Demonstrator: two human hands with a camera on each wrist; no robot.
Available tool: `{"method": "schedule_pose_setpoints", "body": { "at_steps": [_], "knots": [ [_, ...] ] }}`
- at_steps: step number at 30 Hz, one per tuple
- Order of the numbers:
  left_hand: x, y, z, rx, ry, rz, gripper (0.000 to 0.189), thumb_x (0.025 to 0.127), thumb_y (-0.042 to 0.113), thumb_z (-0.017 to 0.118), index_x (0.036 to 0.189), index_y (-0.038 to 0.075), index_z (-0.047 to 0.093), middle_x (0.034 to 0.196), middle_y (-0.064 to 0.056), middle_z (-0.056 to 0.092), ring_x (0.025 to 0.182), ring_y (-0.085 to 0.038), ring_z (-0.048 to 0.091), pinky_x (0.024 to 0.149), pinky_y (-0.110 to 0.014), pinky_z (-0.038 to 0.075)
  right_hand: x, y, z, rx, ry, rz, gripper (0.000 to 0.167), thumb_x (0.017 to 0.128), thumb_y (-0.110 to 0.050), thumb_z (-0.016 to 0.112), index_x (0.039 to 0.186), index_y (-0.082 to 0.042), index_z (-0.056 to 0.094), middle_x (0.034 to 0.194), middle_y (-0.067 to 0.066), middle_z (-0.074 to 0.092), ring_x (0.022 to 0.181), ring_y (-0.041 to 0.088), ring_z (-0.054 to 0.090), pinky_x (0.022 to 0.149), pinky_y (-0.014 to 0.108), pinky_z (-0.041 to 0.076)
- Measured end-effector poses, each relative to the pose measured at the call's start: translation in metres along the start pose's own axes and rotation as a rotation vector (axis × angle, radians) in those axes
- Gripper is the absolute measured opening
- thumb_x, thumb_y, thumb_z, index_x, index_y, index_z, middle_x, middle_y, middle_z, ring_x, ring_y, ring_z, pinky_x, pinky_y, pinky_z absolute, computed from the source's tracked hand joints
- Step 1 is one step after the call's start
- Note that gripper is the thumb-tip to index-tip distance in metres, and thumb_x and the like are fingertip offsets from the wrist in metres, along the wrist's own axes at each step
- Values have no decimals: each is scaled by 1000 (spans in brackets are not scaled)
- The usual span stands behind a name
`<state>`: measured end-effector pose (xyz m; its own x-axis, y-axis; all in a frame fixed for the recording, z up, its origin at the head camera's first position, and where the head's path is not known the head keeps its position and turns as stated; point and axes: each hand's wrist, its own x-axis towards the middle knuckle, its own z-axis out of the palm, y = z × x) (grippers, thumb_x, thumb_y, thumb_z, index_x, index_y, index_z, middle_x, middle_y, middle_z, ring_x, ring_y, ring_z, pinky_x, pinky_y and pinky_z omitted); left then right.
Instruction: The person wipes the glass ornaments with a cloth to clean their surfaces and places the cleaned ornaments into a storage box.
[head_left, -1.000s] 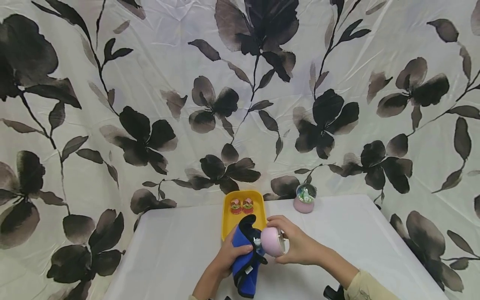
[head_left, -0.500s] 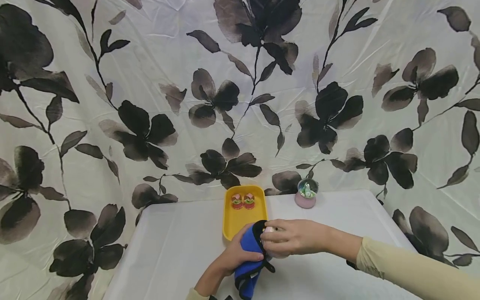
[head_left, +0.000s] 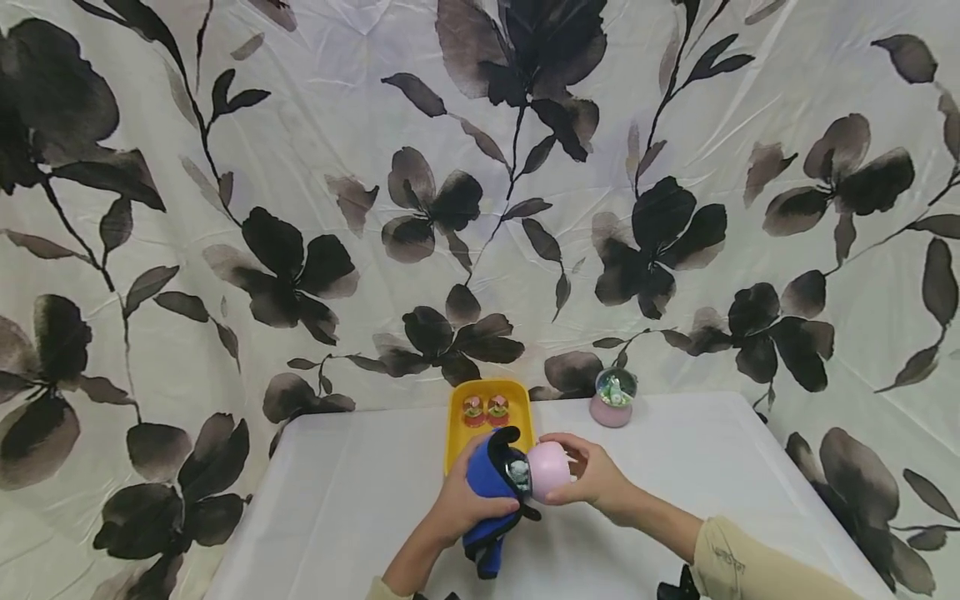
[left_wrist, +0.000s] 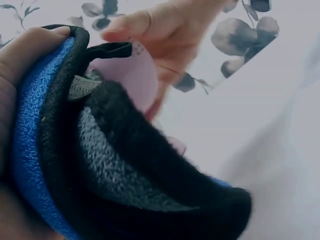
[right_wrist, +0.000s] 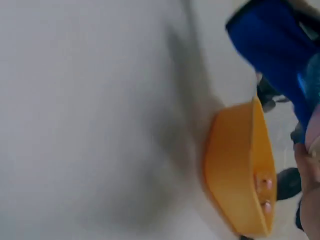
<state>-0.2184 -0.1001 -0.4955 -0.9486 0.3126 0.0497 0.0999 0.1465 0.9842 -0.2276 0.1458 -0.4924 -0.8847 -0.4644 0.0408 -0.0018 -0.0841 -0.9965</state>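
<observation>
In the head view, a snow globe with a rounded pink base (head_left: 551, 472) is held sideways above the table. My right hand (head_left: 603, 482) grips the base from the right with its fingers and thumb. Its glass dome (head_left: 517, 473), with a pale figure inside, sits against a blue cloth (head_left: 487, 477) with black edging. My left hand (head_left: 459, 502) holds this folded cloth, thumb across its front. The left wrist view shows the cloth's grey inner side (left_wrist: 115, 165) and a small label (left_wrist: 82, 87); the cloth's folds hide part of the globe there.
Behind the hands lies a yellow tray (head_left: 454, 446) with two small red-based globes (head_left: 486, 410). Another snow globe on a pink base (head_left: 611, 411) stands at the table's back edge. A floral curtain (head_left: 480, 208) hangs behind the white table (head_left: 337, 492).
Half a second ago my right hand covered the globe close against the cloth. Now the globe is turned, its pink base showing and its dome toward the cloth. The left hand keeps its hold.
</observation>
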Motion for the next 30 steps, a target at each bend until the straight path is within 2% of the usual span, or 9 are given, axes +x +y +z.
{"method": "schedule_pose_setpoints", "body": {
  "at_steps": [5, 7, 9, 13, 16, 20, 24, 27, 30],
  "knots": [
    [2, -1, 0, 24, 101, 105, 89, 69, 22, 88, 144, 22, 39, 134, -11, 48, 118, -38, 45, 91, -56, 44, -12, 12, 36, 481, 165, 250, 78, 89, -14, 68, 148, 4, 21, 135, 20, 42, 109, 26, 57, 93, 46, 47],
    [2, -3, 1, 5, 138, 117, 89, 69, 20, 88, 144, 21, 39, 132, -11, 51, 116, -37, 47, 91, -55, 45, -17, 14, 50, 556, 228, 279, 80, 91, -18, 67, 149, 3, 17, 138, 24, 38, 108, 27, 58, 94, 48, 46],
    [3, -7, 2, -12, 155, 104, 88, 69, 21, 88, 143, 21, 40, 130, -10, 52, 114, -35, 49, 91, -52, 45, -21, 13, 61, 548, 294, 276, 81, 91, -20, 69, 149, 4, 18, 140, 26, 35, 107, 28, 58, 93, 49, 46],
    [5, -10, 4, -32, 135, 62, 88, 70, 21, 88, 143, 23, 41, 131, -11, 51, 114, -35, 49, 91, -50, 45, -28, 11, 69, 331, 445, 172, 80, 82, -11, 78, 146, 3, 33, 137, 24, 41, 102, 26, 60, 83, 43, 53],
    [6, -10, 1, 23, 91, 17, 88, 69, 26, 89, 144, 24, 41, 134, -12, 48, 115, -36, 48, 90, -53, 46, -31, 8, 65, 33, 475, 47, 84, 69, -12, 88, 141, -1, 45, 134, 19, 49, 100, 27, 61, 75, 37, 56],
    [4, -8, -7, 113, -31, -31, 86, 69, 31, 89, 142, 28, 43, 133, -11, 49, 115, -37, 49, 88, -56, 46, -31, -8, 55, -493, 348, -123, 85, 60, -24, 93, 135, -10, 55, 131, 9, 56, 106, 24, 60, 76, 33, 55],
    [5, -7, -10, 156, -204, -36, 81, 68, 34, 89, 137, 34, 45, 129, -4, 50, 113, -32, 48, 89, -53, 45, -25, -40, 44, -956, 89, -250, 80, 58, -29, 93, 130, -15, 60, 130, -1, 58, 113, 18, 57, 86, 36, 52],
    [3, -8, -6, 148, -273, -57, 77, 69, 36, 88, 134, 35, 47, 126, -1, 52, 111, -29, 49, 88, -50, 45, -17, -58, 33, -1033, -98, -261, 77, 58, -33, 93, 127, -21, 62, 126, -8, 60, 109, 12, 57, 87, 34, 50],
    [2, -7, 0, 153, -260, -86, 75, 70, 38, 86, 134, 33, 47, 124, -2, 52, 109, -29, 50, 87, -50, 46, -6, -59, 14, -890, -186, -200, 71, 59, -36, 93, 123, -24, 64, 120, -12, 62, 102, 10, 59, 85, 31, 50]
  ]
}}
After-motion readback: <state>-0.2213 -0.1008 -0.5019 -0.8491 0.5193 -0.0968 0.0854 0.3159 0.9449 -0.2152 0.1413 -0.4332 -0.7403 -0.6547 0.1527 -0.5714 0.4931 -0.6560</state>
